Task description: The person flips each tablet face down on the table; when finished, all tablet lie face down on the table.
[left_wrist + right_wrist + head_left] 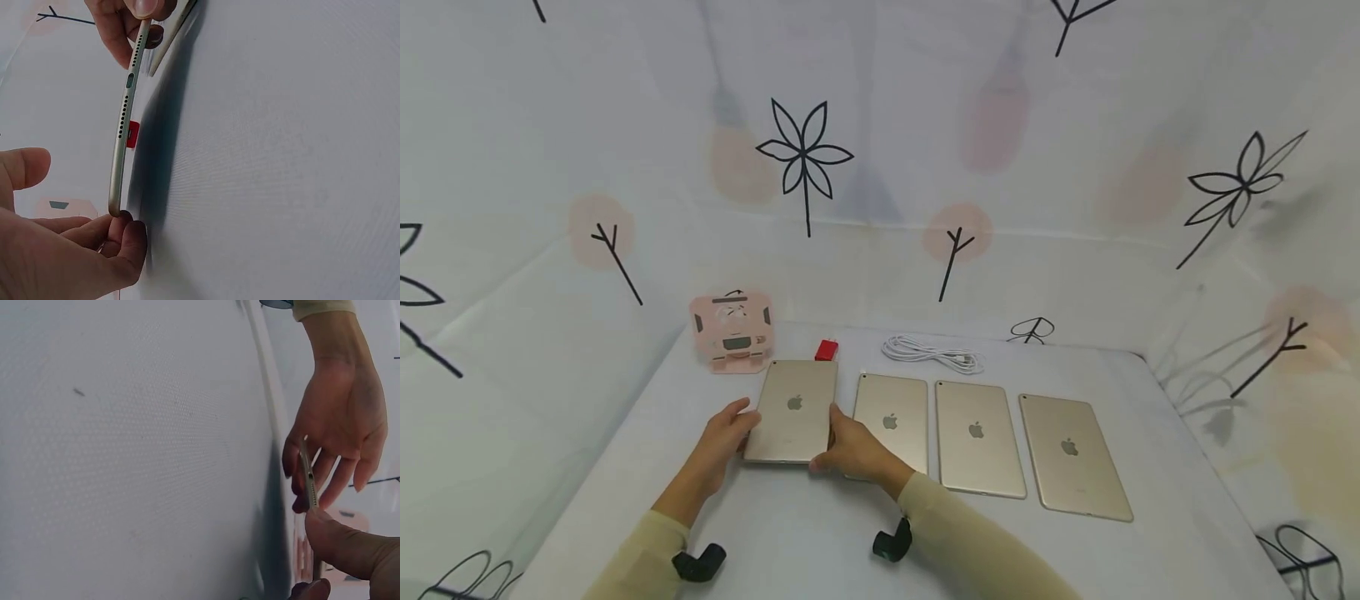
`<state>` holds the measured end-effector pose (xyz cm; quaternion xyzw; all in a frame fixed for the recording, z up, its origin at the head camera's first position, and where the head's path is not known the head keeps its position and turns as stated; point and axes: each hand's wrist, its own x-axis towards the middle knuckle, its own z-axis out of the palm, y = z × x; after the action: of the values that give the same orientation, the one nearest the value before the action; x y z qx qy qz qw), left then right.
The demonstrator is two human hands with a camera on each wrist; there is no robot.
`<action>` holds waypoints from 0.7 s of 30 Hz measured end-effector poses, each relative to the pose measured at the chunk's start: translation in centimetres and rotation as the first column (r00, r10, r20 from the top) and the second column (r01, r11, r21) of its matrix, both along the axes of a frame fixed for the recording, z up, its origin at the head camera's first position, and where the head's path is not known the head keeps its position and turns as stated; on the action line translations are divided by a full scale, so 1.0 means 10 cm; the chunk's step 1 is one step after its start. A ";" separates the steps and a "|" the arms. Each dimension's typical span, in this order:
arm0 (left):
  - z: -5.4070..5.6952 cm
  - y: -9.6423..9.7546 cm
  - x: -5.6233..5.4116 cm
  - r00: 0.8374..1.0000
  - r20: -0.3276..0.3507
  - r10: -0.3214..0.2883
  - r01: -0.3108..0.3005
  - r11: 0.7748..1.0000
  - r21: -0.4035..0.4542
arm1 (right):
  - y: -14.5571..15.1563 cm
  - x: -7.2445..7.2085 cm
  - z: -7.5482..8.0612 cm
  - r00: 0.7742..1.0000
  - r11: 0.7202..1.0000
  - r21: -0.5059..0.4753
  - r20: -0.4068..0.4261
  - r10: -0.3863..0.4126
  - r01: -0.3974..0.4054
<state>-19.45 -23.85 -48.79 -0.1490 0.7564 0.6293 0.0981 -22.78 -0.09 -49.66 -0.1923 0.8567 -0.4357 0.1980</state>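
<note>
In the head view, a gold tablet (797,412) with an apple logo faces back side up at the left of a row. My right hand (853,448) pinches its right edge near the lower corner, the thumb (340,544) on one face and fingers on the other. My left hand (721,437) touches the left edge; in the left wrist view its fingertips (132,247) are at the tablet's corner and its thumb (28,167) stands apart. The edge with speaker holes (128,100) shows above a dark shadow on the table.
To the right lie three more gold tablets, (895,400) (977,454) (1078,475) back side up. Behind are a pink stand (733,329), a red plug-like block (826,350) and a coiled white cable (928,354) on the white table (820,542). A patterned cloth hangs beyond.
</note>
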 end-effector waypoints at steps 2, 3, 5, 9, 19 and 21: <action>-0.02 0.01 0.00 1.000 -0.004 -0.005 0.005 1.000 -0.012 | 0.00 0.00 -0.01 1.000 1.000 0.002 0.007 0.002 -0.002; -0.03 0.01 0.00 1.000 -0.008 -0.006 0.006 1.000 -0.014 | 0.00 0.01 -0.02 1.000 1.000 0.005 0.006 0.004 -0.004; -0.05 0.01 0.00 1.000 -0.013 -0.002 0.002 1.000 -0.014 | 0.00 0.01 -0.03 1.000 1.000 0.005 0.003 0.014 -0.014; -0.08 0.01 -0.02 1.000 -0.015 -0.004 0.004 1.000 -0.014 | 0.01 0.02 -0.05 1.000 0.999 0.027 -0.014 0.021 -0.021; -0.09 0.01 -0.04 0.999 0.000 -0.036 0.036 0.997 -0.072 | -0.01 -0.01 -0.05 0.999 0.991 0.125 -0.022 0.040 -0.036; -0.09 0.00 -0.04 0.999 -0.004 -0.049 0.049 0.995 -0.086 | -0.02 0.00 -0.05 0.999 0.990 0.134 -0.012 0.041 -0.039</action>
<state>-19.83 -23.85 -49.68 -0.1325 0.7864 0.5942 0.1048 -22.82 -0.28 -50.16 -0.1992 0.8815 -0.3716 0.2127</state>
